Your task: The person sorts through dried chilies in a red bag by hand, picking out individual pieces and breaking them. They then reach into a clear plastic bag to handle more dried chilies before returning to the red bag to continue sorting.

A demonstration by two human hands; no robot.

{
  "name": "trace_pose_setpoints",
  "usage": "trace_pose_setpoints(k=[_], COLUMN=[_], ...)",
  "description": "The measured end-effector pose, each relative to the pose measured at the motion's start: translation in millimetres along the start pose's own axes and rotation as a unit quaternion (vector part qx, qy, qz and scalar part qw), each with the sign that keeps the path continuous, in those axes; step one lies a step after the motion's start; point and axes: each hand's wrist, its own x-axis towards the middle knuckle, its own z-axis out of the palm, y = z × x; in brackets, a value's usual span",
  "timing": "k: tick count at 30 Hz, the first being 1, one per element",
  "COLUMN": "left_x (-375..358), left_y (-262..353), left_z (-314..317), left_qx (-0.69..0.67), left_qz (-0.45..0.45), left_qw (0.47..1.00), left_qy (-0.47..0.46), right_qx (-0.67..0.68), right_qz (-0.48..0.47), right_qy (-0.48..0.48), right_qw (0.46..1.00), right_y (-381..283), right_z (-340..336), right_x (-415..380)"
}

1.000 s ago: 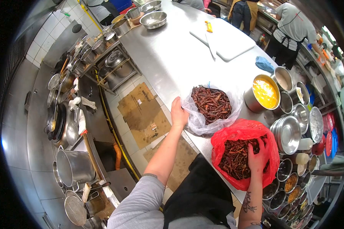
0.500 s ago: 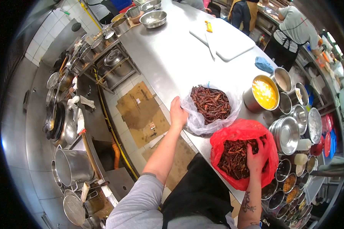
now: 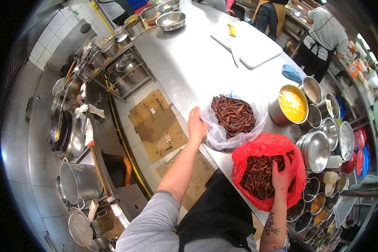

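On the steel table, a clear plastic bag stands open, full of dark red dried chilies. My left hand is closed at the left rim of this bag, its fingertips partly hidden by the plastic. Nearer to me sits a red plastic bag, its mouth wide and more dried chilies inside, mixed with thin stems. My right hand reaches into the red bag with its fingers apart on the chilies; some fingertips are buried.
Right of the bags stand a pot of yellow liquid, stacked steel plates and several bowls. Farther along the steel table lie a white cutting board, a knife and a blue cloth. Other people work behind.
Both hands stay almost where they were, the right one still in the red bag. The whole view has shifted slightly.
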Motion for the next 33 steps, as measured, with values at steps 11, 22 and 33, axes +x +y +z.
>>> trace_pose_setpoints(k=[11, 22, 33], left_x=[-1.2, -0.1, -1.0], left_y=[-0.2, 0.6, 5.6], left_z=[1.7, 0.5, -0.4], left_qx=[0.0, 0.007, 0.003], left_qz=[0.008, 0.009, 0.008], left_qw=[1.0, 1.0, 1.0], left_qy=[0.014, 0.004, 0.013], right_qx=[0.006, 0.006, 0.006], right_qz=[-0.003, -0.004, -0.001], right_qy=[-0.004, 0.001, 0.012], right_qw=[1.0, 1.0, 1.0], right_y=[2.2, 1.6, 6.2], right_z=[0.8, 1.0, 4.7], right_x=[0.3, 0.1, 4.1])
